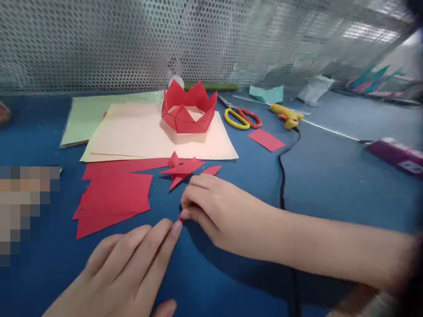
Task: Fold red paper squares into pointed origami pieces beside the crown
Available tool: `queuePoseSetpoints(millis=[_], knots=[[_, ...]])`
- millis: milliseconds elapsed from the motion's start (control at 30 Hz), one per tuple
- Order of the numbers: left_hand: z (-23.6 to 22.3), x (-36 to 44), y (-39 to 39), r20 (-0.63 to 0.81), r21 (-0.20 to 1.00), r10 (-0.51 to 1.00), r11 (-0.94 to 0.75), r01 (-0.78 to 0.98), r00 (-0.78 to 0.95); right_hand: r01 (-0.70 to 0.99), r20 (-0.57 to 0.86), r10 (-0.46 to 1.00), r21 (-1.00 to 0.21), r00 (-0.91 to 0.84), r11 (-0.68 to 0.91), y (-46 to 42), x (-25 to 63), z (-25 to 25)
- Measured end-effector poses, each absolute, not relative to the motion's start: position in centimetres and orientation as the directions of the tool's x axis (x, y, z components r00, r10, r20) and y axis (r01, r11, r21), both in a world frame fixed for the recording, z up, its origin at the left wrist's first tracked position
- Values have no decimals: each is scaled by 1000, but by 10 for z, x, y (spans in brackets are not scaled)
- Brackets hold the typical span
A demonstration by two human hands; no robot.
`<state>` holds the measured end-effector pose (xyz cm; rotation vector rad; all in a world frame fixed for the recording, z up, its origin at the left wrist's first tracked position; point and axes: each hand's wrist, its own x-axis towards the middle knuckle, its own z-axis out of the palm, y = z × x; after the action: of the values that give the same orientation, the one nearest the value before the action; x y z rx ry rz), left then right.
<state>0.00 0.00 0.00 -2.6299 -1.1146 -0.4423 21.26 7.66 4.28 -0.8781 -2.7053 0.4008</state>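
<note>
A small piece of red paper [181, 218] shows between my two hands, mostly covered by fingers. My right hand [211, 207] pinches it against the blue tabletop. With fingers stretched out flat, my left hand [135, 259] touches the paper's near end with the index fingertip; the thumb is apart. Just beyond my right hand lie several folded red paper points [181, 168]. Left of them is a loose stack of cut red paper [115, 193]. A red folded-paper crown-shaped ring [188, 121] stands upright on cream paper sheets [132, 132].
Scissors [237, 119], a red paper rectangle [266, 140] and a yellow glue gun [287, 115] lie at the back right. The black cord [282, 176] runs under my right forearm. A purple object [396, 154] sits far right. A perforated metal panel [115, 44] closes the back.
</note>
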Motion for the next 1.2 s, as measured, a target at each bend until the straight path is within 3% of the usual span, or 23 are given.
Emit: queuePoseSetpoints(millis=[200,333,533,1033,1200], knots=[[7,-2,3,353,-206,578,-720,663,736,533,163,629,-399,-760,747,80,211,44],[9,-6,7,364,-201,557,-736,647,747,552,120,702,-532,-702,643,80,212,44],[10,-4,11,405,-190,541,-738,647,737,541,88,729,-612,-678,577,80,213,46],[7,-2,0,334,67,753,-619,782,567,451,133,704,-682,-698,576,83,223,45],[5,2,-5,356,67,761,-600,797,543,500,34,715,-692,-699,521,86,227,52]])
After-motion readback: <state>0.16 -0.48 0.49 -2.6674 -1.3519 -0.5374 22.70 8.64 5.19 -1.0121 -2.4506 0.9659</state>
